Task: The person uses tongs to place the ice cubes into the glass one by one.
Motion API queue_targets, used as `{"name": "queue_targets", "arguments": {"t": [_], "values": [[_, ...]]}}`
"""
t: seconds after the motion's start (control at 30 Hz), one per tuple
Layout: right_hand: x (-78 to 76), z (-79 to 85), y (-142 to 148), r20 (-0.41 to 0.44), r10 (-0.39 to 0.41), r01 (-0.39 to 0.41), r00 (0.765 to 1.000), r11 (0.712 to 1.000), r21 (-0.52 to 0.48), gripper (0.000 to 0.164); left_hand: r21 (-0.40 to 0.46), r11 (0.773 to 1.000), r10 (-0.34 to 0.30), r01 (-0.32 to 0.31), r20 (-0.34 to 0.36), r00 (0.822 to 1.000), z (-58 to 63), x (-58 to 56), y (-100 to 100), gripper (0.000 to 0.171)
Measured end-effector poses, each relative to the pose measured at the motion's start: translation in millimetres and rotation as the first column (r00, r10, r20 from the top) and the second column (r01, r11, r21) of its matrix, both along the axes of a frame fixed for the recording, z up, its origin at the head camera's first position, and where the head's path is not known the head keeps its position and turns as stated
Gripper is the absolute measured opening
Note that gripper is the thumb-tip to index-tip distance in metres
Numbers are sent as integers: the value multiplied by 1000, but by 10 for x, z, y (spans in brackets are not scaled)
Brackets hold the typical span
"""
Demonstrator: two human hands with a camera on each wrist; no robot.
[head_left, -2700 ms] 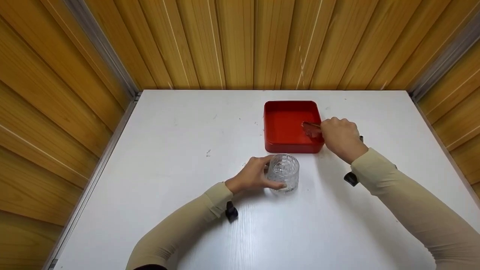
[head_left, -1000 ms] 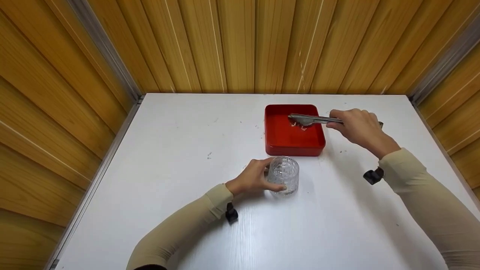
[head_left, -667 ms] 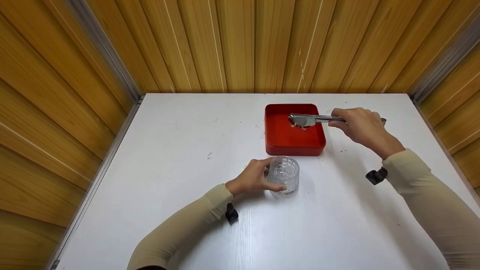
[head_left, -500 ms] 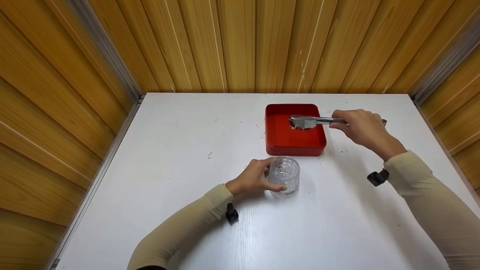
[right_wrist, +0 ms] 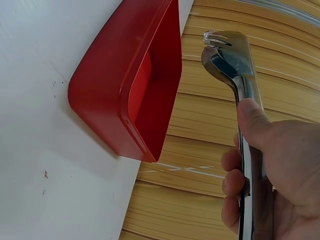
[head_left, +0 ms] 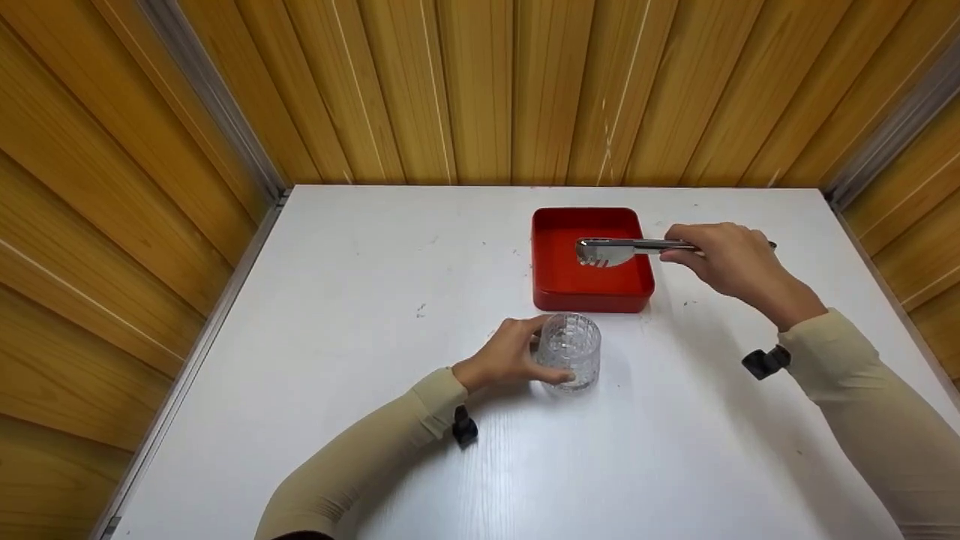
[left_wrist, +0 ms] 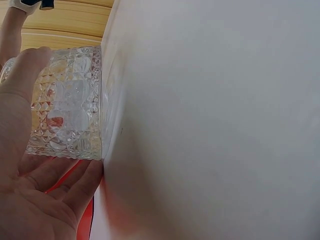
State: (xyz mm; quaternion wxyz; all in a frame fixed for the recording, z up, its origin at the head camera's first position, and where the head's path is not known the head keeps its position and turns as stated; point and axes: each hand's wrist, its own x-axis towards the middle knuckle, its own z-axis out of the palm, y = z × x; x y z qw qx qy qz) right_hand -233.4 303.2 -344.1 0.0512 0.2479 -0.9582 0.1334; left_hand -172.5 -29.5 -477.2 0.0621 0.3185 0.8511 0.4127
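Observation:
My left hand [head_left: 502, 354] holds a clear cut-glass tumbler [head_left: 583, 352], which stands upright on the white table. Its thumb is on the near side and its fingers are around the far side. Clear lumps seem to show inside the glass, but I cannot tell what they are. My right hand [head_left: 731, 256] grips metal serving tongs [head_left: 615, 251] by the handles, the tips raised over a red square box [head_left: 592, 302]. In the right wrist view, a small clear, shiny piece [right_wrist: 207, 38] shows at the tips of the tongs [right_wrist: 245, 82]. The box floor looks bare where visible.
The box stands just behind the tumbler. Small dark marks [head_left: 421, 310] dot the white table [head_left: 360, 300]. Wood-patterned panels [head_left: 480, 90] rise behind the table and along both sides.
My right hand has lifted the tongs from low in the box, drawn back to the right, and lately shifted slightly toward me. My left hand and the tumbler have stayed in place.

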Motion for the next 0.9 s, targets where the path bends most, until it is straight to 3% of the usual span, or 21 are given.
{"name": "queue_targets", "arguments": {"t": [0.73,0.9], "values": [[407,4,-20,-84,121,-122,989,992,-16,15,1,1000,-4,4,11,1000,35,32,8,78],[514,-24,-28,-115,193,-196,975,980,-19,16,12,1000,-5,5,21,1000,51,47,17,79]]}}
